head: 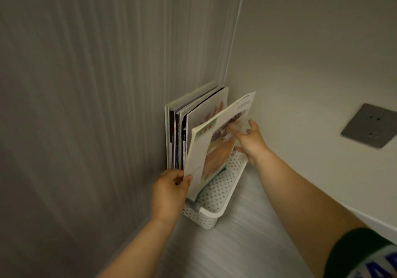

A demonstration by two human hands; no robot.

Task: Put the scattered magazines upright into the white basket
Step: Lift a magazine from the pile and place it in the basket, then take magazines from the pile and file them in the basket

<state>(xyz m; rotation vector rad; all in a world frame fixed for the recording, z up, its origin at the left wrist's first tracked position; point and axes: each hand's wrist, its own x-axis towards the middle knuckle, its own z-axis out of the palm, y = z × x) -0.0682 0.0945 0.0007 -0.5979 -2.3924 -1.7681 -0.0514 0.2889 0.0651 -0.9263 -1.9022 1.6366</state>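
A white perforated basket [217,193] stands on the floor in the room's corner. Several magazines [182,127] stand upright in its left half, leaning on the striped wall. One more magazine [212,148], with a pale cover and a brown picture, tilts to the right inside the basket. My left hand [169,191] pinches its near lower edge between thumb and fingers. My right hand [251,140] is at the magazine's far right edge, with straight fingers touching the cover and the thumb raised.
The striped wall [86,105] runs along the left and a plain wall [311,62] along the right, with a grey socket plate [369,125] on it. Pale floor [236,245] lies in front of the basket.
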